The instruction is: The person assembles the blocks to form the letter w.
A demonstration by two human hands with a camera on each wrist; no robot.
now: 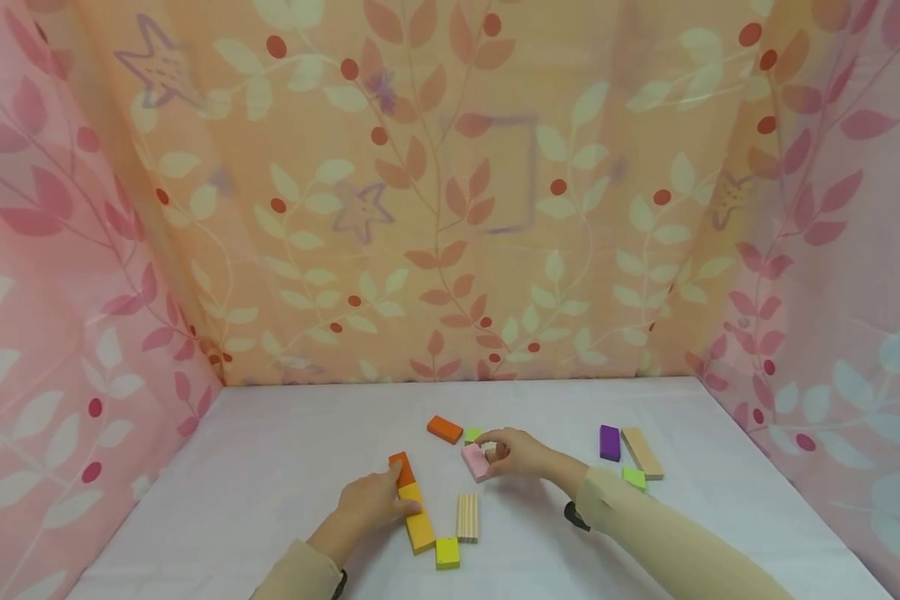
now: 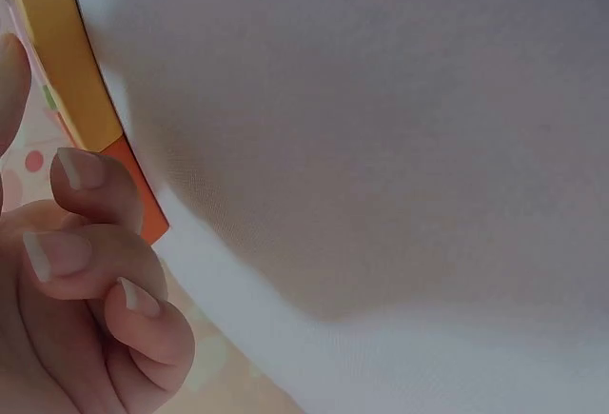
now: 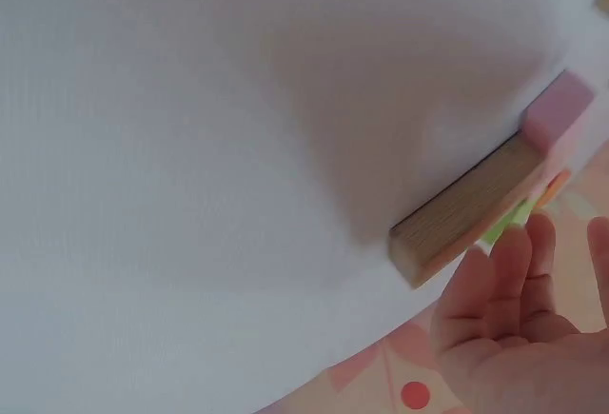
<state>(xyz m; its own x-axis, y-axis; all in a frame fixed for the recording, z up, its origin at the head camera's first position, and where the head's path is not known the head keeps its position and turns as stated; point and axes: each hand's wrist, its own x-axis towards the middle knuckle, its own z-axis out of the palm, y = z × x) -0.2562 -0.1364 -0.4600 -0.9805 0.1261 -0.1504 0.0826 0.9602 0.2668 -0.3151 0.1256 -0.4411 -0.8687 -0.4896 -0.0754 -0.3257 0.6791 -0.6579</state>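
Observation:
In the head view my left hand (image 1: pixel 371 502) holds a slanting row of an orange block (image 1: pixel 401 469) and yellow blocks (image 1: pixel 421 534). Its forefinger lies at the orange end and its thumb reaches across onto the yellow. The left wrist view shows the other fingers (image 2: pixel 100 266) curled beside the row. My right hand (image 1: pixel 523 455) pinches a pink block (image 1: pixel 474 461), forefinger near its far end and thumb near its close end. A plain wooden block (image 3: pixel 468 207) meets the pink one, mostly hidden under the hand from above. Behind them lies a light green block (image 1: pixel 472 434).
Another orange block (image 1: pixel 445 429) lies just beyond. A striped wooden piece (image 1: pixel 467 517) and a yellow-green cube (image 1: pixel 447 553) sit between the hands, nearer me. At the right are a purple block (image 1: pixel 610 443), a long wooden plank (image 1: pixel 642 453) and a green block (image 1: pixel 633 478). Patterned cloth (image 1: pixel 450 250) encloses the table.

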